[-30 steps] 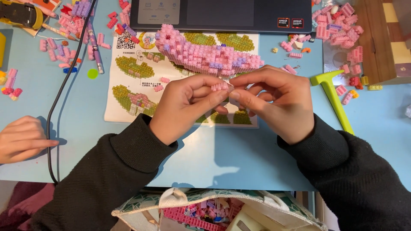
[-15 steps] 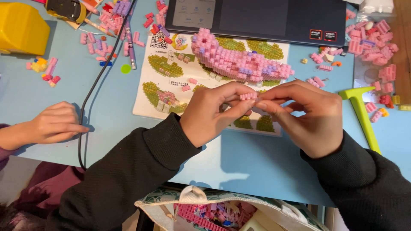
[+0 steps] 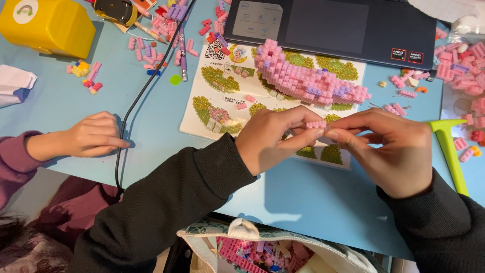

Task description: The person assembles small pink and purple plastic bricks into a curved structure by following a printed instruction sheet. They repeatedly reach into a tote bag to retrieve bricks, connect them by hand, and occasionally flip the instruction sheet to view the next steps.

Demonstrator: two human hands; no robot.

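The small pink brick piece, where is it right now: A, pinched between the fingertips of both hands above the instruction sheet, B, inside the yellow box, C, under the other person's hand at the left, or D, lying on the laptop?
A: the small pink brick piece sits pinched between the fingertips of the left hand and the right hand, over the lower edge of the instruction sheet.
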